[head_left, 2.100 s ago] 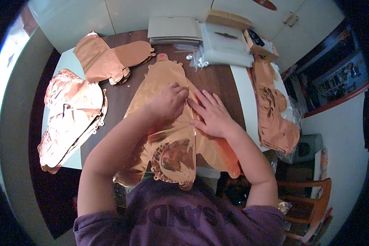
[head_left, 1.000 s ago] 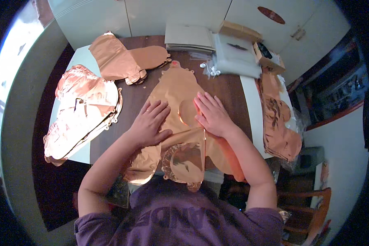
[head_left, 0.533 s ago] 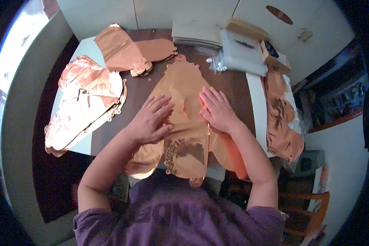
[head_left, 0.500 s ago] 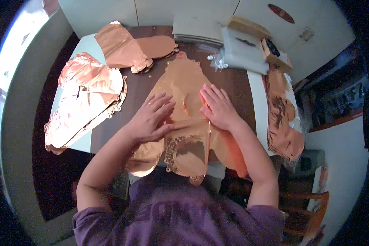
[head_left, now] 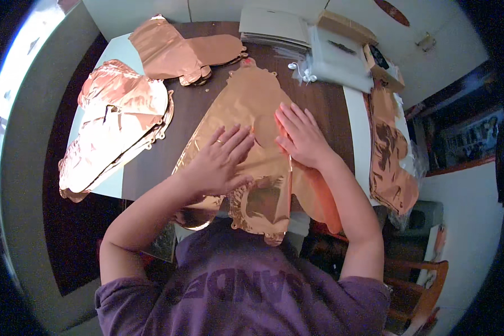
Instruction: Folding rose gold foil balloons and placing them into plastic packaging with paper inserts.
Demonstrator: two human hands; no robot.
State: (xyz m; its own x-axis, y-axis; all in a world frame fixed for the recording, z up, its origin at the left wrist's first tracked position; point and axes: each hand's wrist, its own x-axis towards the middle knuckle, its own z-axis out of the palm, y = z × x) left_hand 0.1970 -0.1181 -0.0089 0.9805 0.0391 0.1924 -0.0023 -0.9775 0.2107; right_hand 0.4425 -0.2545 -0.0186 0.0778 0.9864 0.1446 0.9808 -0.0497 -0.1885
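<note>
A flat, shiny rose-gold foil balloon [head_left: 246, 98] lies before me on the dark tabletop, its narrow end pointing away and its lobes reaching over the near edge. My left hand [head_left: 221, 159] rests palm down on its middle, fingers stretched out and a ring on one of them. On the balloon's right side my right hand [head_left: 302, 134] lies flat, fingers extended. An orange-red glow shows along the foil beside that hand. Part of the near foil is folded, with small tabs along its edge. Both palms hide the foil under them.
More flat foil balloons [head_left: 123, 123] are piled at the left, with another folded stack [head_left: 176, 53] behind. At the right lies a further foil stack [head_left: 392, 151]. White earphones [head_left: 303, 73], a clear plastic bag [head_left: 339, 59] and a small open box [head_left: 383, 67] sit at the back right.
My left hand has slid right across the foil toward the middle. My right hand stays in nearly the same place on the balloon. The whole view has shifted slightly.
</note>
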